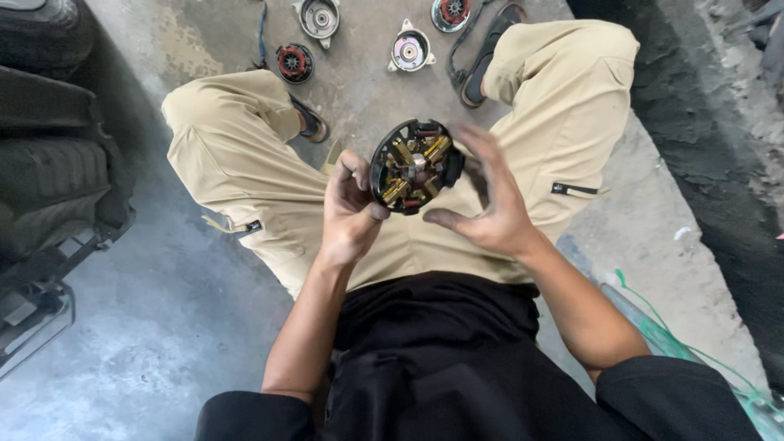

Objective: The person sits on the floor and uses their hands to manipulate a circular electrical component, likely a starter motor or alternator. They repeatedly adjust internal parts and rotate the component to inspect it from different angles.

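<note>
No packages, labels, signs or screens can be made out in this view. Nothing on the floor, in the hands or at the edges of the frame shows a box, wrapper, printed tag, notice or display.

Head-worn camera, looking steeply down and close over the wearer's lap and both forearms, concrete floor (163, 327) filling the background.
</note>
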Available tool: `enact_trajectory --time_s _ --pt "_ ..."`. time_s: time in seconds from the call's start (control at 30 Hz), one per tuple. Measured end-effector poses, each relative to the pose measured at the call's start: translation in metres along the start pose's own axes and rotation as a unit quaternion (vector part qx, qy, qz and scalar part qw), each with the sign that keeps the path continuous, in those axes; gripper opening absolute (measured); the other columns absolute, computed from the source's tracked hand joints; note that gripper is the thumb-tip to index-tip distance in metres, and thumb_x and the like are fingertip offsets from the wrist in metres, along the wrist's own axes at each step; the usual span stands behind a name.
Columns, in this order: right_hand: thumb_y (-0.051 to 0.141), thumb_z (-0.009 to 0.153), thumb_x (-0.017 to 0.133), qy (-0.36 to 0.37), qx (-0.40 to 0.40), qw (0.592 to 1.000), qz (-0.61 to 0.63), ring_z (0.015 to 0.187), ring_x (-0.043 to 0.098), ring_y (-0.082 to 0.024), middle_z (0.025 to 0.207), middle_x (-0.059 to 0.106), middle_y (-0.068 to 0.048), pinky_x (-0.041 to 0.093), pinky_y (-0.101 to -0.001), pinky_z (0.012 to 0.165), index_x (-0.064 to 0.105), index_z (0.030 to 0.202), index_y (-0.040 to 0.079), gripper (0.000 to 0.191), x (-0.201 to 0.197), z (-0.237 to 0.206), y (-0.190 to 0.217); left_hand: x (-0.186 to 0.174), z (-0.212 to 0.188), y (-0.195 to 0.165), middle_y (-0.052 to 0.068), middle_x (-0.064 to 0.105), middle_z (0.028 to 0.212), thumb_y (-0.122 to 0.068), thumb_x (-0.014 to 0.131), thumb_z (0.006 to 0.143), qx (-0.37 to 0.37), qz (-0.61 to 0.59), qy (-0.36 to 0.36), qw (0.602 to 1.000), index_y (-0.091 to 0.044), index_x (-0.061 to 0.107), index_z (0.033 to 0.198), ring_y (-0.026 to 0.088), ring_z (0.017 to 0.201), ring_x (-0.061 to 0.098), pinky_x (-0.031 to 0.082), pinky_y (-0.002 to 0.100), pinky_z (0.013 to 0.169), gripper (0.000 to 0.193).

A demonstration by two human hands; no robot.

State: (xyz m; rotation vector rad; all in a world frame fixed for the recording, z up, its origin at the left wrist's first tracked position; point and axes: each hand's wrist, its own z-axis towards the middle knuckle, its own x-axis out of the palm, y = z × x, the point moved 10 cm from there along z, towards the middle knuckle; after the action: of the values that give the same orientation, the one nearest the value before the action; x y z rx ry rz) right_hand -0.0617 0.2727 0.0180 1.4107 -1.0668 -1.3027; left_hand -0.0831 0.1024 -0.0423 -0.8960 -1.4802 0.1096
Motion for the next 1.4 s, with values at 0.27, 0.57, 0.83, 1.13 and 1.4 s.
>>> enact_trajectory --time_s 0.27,0.57,0.83,1.13,1.4 --pt "-0.005 0.095 0.07 0.026 0.094 0.958 0.271 0.154 0.042 -0.023 0.166 0.039 -0.015 0.035 -0.0375 0.131 0.027 0.164 -0.003 0.081 0.003 -0.002 -0.012 0.001 -0.002 0.014 0.011 0.068 0.114 -0.004 0.088 0.086 -0.038 0.118 -0.004 0.992 -0.009 0.04 0.131 0.015 0.098 0.067 0.055 0.027 0.08 0.066" --pt "-0.005 0.097 0.071 0.012 0.088 0.966 0.243 0.148 0.047 -0.02 0.158 0.045 -0.013 0.037 -0.0346 0.127 0.033 0.161 -0.003 0.074 -0.005 -0.005 -0.001 0.024 -0.007 0.009 0.02 0.069 0.126 -0.007 0.085 0.091 -0.019 0.167 0.024 0.985 -0.007 0.036 0.147 0.025 0.112 0.07 0.058 0.034 0.091 0.074" --pt "-0.006 0.095 0.072 0.006 0.055 0.981 0.188 0.146 0.047 -0.02 0.159 0.045 -0.013 0.04 -0.0335 0.124 0.035 0.159 -0.002 0.074 -0.016 -0.008 0.016 0.053 -0.01 -0.003 0.024 0.059 0.142 0.016 0.068 0.091 -0.062 0.133 0.039 0.988 -0.012 0.029 0.144 0.034 0.133 0.063 0.057 0.051 0.11 0.072" --pt "-0.007 0.095 0.072 -0.066 0.07 0.942 0.322 0.142 0.05 -0.017 0.151 0.049 -0.008 0.041 -0.0339 0.125 0.04 0.154 0.001 0.067 -0.017 -0.015 0.013 0.042 -0.022 0.002 0.013 0.058 0.122 0.021 0.066 0.088 0.01 0.259 0.023 0.965 -0.009 0.035 0.134 0.02 0.107 0.065 0.058 0.032 0.087 0.063" --pt "-0.015 0.088 0.062 -0.095 0.079 0.931 0.343 0.14 0.049 -0.017 0.142 0.049 -0.007 0.039 -0.0334 0.124 0.042 0.147 0.004 0.065 -0.015 -0.022 0.003 0.047 -0.03 0.01 0.007 0.052 0.12 0.016 0.072 0.089 0.068 0.29 0.01 0.955 -0.009 0.038 0.135 0.017 0.106 0.063 0.058 0.032 0.095 0.062"
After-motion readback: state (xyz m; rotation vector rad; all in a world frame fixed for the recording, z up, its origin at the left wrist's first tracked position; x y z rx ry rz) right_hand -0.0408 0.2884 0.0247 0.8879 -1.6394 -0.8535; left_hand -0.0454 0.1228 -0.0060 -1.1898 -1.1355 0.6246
